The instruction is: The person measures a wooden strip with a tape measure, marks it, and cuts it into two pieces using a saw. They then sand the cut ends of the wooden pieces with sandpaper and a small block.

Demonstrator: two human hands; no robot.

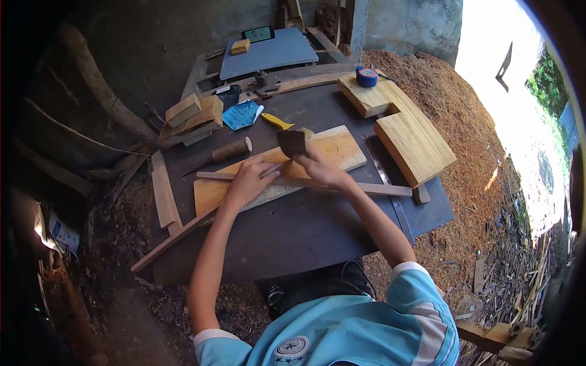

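Observation:
My right hand [320,166] is closed around a tool with a broad dark head [293,143], raised over a pale board [332,146] and slightly blurred. Beside it, my left hand [246,179] is closed, fingers pinching a thin grey metal piece [270,171] whose kind I cannot tell. A narrow wooden strip [372,188] runs crosswise over the board beneath both hands. Another strip [174,243] slants off the table at lower left. Behind my left hand lies a chisel with a thick wooden handle [231,150]. A yellow utility knife [278,121] rests beyond the board.
A notched thick wooden piece [418,137] carries a blue tape measure [366,77] on the right, near a metal ruler [400,216]. Wood blocks [192,119] and blue sandpaper [242,114] lie left. A phone [258,33] stands at the back. Sawdust [452,97] heaps beyond the table.

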